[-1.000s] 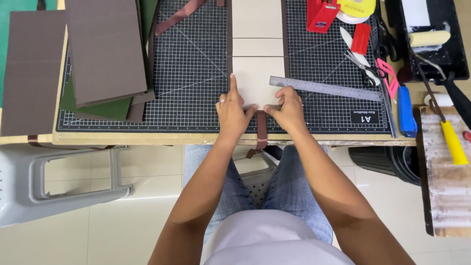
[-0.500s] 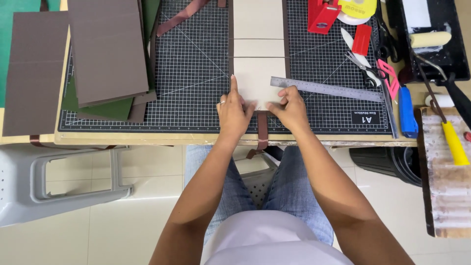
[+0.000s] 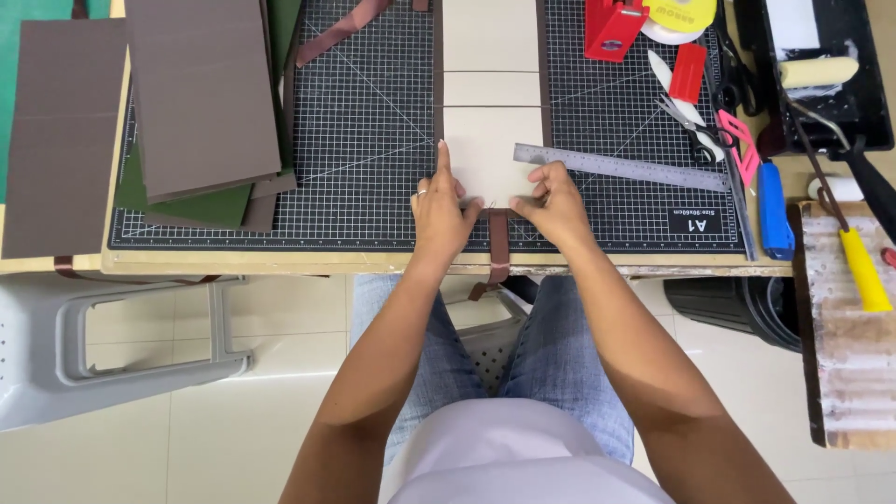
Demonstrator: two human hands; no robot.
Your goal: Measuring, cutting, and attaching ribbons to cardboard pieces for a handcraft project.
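At the near edge of the black cutting mat (image 3: 373,140), head view: both hands press down on the lower end of a beige board panel (image 3: 490,149) that lies flat on the mat, flanked by dark brown strips along its long sides. Left hand (image 3: 441,213): index finger extended straight along the panel's left edge, remaining fingers curled, thumb tip touching the panel's bottom corner; nothing is gripped, the hand pins only. Right hand (image 3: 558,205): fingers bent and bunched, tips pressed on the panel's lower right corner, thumb pointing toward the left thumb; no closed grasp visible. Between the two thumbs, a brown ribbon (image 3: 498,247) runs from under the panel toward the person and hangs over the table edge. Just beyond the right fingers, touching or nearly touching them, a steel ruler (image 3: 621,166) lies slanted on the mat. Farther right of those fingers: scissors (image 3: 691,117), a blue cutter (image 3: 773,210), a yellow-handled tool (image 3: 863,266). Well left of the left fingers: stacked brown boards (image 3: 201,93).
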